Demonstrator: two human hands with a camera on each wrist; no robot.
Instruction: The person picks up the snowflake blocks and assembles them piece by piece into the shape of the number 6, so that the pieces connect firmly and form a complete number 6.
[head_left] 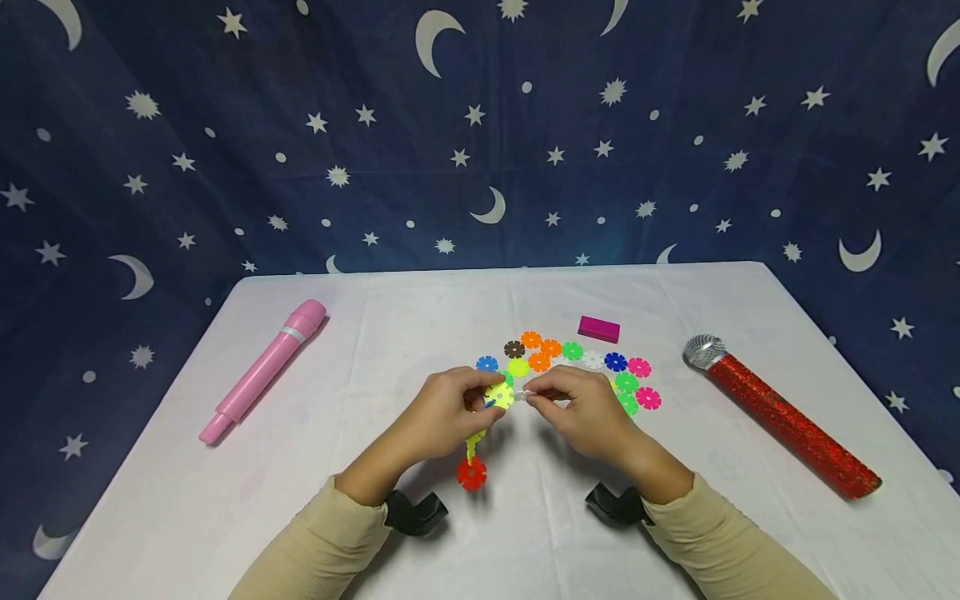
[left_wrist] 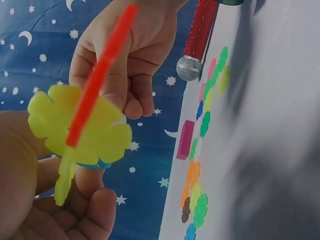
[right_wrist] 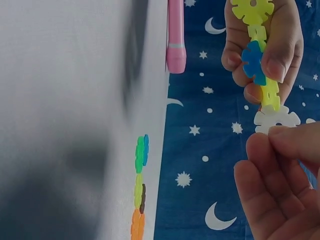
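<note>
- Head view: the left hand (head_left: 447,410), near the middle of the frame, pinches a chain of notched plastic discs by its yellow disc (head_left: 507,391); a red disc (head_left: 467,479) dangles from the chain, below that hand in the frame.
- Right wrist view: the right hand (right_wrist: 292,167), at the lower right, pinches the edge of a white disc (right_wrist: 264,119) between thumb and fingers. The disc meets the chain's yellow end; whether the notches are locked I cannot tell. A blue disc (right_wrist: 253,62) sits above, beside the left thumb.
- If those 2 notches meet off line, a push could bend the thin plastic or make the white disc skid out of its small grip.
- Pushing hard could also twist the chain at its other joints, since the left hand covers only part of it; the red disc, hanging unsupported, looks the likeliest to work loose.
- Loose discs, such as a green disc (head_left: 627,383), lie right of centre on the desk (head_left: 172,517), close beyond the right hand; a low sweep could scatter them.
- The pink microphone (head_left: 258,377) at left and red microphone (head_left: 787,423) at right lie well apart from the hands, so knocking them seems unlikely.
</note>
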